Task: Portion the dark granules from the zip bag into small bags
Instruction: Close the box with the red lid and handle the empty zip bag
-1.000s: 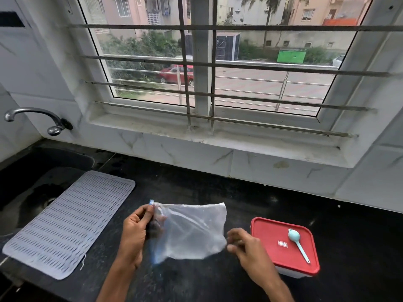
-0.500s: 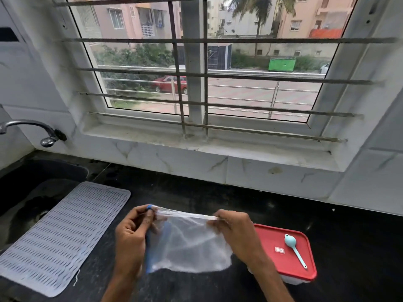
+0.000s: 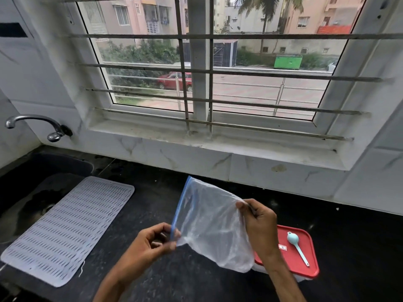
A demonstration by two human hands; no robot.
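The left hand (image 3: 150, 240) pinches the low end of the blue zip strip; the right hand (image 3: 259, 227) grips the bag's (image 3: 209, 225) far edge, holding it up at lower centre over the counter (image 3: 152, 205). The bag looks empty, thin, limp and slippery, so it is best held by the stiffer zip. A red-lidded box (image 3: 305, 256) with a spoon (image 3: 296, 247) sits lower right, a mat (image 3: 65, 225) at left.

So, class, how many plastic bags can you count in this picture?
1: a clear zip bag held above the black counter, left hand pinching its blue strip, right hand its other edge. No small bags show.
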